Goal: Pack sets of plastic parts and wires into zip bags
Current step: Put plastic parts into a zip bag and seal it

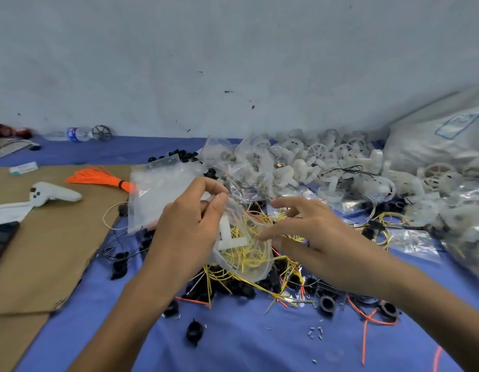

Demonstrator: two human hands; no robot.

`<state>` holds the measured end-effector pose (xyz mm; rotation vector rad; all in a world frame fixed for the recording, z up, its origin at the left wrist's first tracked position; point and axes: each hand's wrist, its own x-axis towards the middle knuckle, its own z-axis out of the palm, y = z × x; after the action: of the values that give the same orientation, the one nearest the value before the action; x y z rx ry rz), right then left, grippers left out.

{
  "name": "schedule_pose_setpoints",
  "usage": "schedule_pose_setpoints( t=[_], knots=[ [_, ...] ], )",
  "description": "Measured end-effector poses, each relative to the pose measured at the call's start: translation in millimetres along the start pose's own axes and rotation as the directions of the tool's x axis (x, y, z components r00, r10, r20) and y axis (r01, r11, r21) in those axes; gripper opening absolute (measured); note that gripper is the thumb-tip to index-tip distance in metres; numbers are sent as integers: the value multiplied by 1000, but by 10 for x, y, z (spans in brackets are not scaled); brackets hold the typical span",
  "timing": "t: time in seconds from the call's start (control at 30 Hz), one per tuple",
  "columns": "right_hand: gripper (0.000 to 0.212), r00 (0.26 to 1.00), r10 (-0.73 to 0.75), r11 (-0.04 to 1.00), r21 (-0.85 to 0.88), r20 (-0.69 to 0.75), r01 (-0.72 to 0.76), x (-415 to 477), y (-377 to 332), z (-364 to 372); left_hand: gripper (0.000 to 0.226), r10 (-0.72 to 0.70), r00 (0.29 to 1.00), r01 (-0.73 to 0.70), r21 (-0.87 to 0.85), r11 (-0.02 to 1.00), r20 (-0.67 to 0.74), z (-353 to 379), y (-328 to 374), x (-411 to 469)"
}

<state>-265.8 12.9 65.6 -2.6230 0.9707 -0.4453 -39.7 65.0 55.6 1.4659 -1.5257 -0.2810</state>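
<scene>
My left hand point(187, 226) pinches the top edge of a clear zip bag point(246, 253) held above the blue cloth. Inside the bag lie yellow wires and a white plastic part point(227, 237). My right hand point(308, 234) is at the bag's right side with fingers partly bent, its fingertips at the bag's opening and some yellow wires point(284, 217). Whether it pinches the wires I cannot make out. Loose yellow wires and black plastic parts point(241, 288) are heaped under the bag.
A stack of empty zip bags point(158, 191) lies left of my hands, by an orange wire bundle point(99, 178) on cardboard point(45, 251). White plastic wheels point(327, 157) pile at the back right. A white controller point(53, 194) and a water bottle point(77, 134) sit at the left.
</scene>
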Motion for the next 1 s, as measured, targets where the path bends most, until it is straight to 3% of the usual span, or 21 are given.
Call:
schedule_pose_setpoints(
  t=[0.1, 0.3, 0.43, 0.6, 0.67, 0.77, 0.83, 0.9, 1.0],
  knots=[
    [37, 992, 22, 995, -103, 124, -9, 2, -13, 63, 6, 10, 1000, -9, -18, 1000, 14, -29, -20, 16],
    [49, 994, 78, 997, -21, -81, -80, 36, -13, 21, 4, -3, 1000, 3, -92, 996, 4, -187, -62, -5],
    [52, 994, 55, 998, 12, -99, -55, -37, -70, 17, 12, 16, 1000, -15, -126, 992, 10, -239, -32, -124],
    [43, 991, -26, 996, 79, -133, 37, -121, -194, 51, 8, 13, 995, -29, -169, 985, -97, -340, 46, -126],
    [42, 991, -70, 982, 168, -115, 89, -107, -230, 44, 8, 18, 990, -42, -170, 985, -137, -401, 79, -99],
    [32, 991, -90, 873, 471, -95, 125, -10, -201, 47, 10, -19, 985, -17, -205, 979, -170, -466, 80, -71],
    [27, 990, 20, 771, 633, -138, 72, 122, -62, 90, 15, -78, 984, 35, -254, 967, -163, -486, 68, -69],
    [24, 974, 184, 730, 682, -129, -47, 330, 195, 179, 19, -98, 980, 54, -249, 967, -170, -490, 53, -87],
    [20, 953, 284, 858, 474, -110, -201, 795, 720, 416, 21, -76, 984, 41, -212, 976, -160, -460, 50, -122]
  ],
)
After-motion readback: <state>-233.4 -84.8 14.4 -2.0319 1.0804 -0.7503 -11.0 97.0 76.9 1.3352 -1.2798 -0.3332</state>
